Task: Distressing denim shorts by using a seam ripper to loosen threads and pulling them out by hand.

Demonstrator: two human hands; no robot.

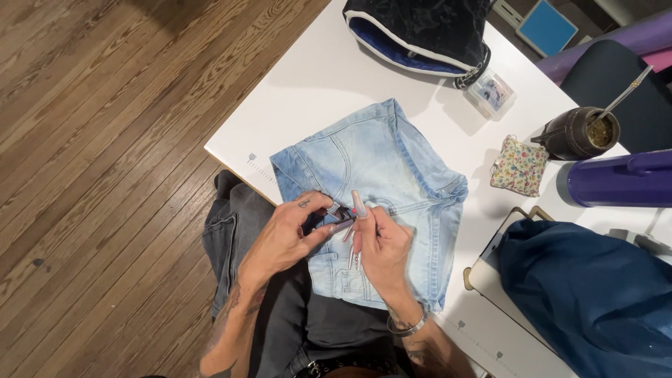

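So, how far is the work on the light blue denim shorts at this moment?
Laid out already: the denim shorts lie flat on the white table. In hand: the left hand pinches the fabric at the pocket area, and the right hand holds a small tool against that spot; what kind of tool is unclear. No finished change shows on the shorts, so most of the work seems left.

Pretty cozy setup here, a white desk (pixel 315 77) sitting at an angle over a worn brown wood plank floor (pixel 98 140), with a dark chair (pixel 616 77) tucked in at the far right corner and soft even light that throws only faint shadows across the top.
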